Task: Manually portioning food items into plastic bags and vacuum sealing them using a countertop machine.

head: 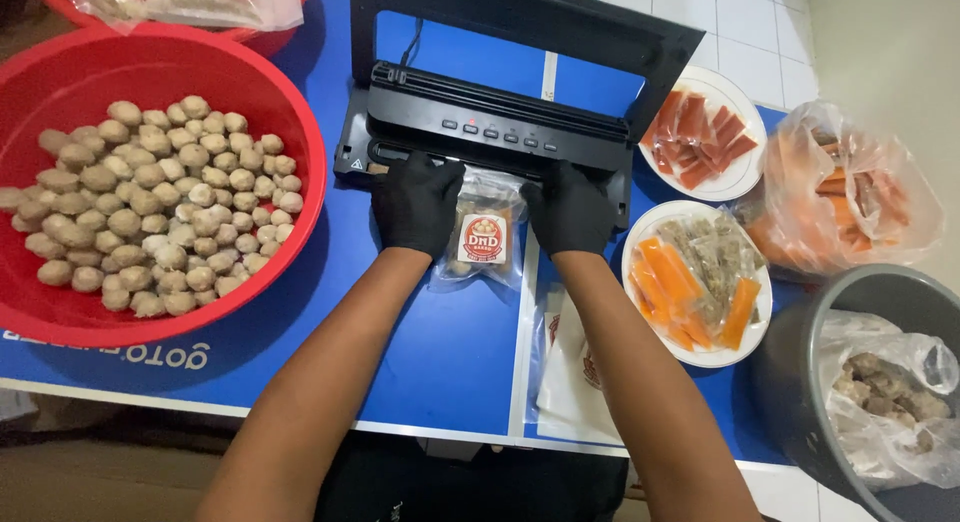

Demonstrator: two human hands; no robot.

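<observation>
Both my hands wear black gloves. My left hand (417,204) and my right hand (567,210) press flat on either side of a clear plastic pouch (484,238) with a round red label. The pouch holds food pieces and lies on the blue table (440,342). Its top edge reaches into the front slot of a black vacuum sealer (490,127), whose lid (520,22) stands raised.
A large red bowl (300,132) full of meatballs sits at left. At right are two white plates (700,354) of orange and red food strips, a clear bag of orange sticks (850,197) and a grey pot (800,382) lined with a bag. Spare pouches (570,372) lie under my right forearm.
</observation>
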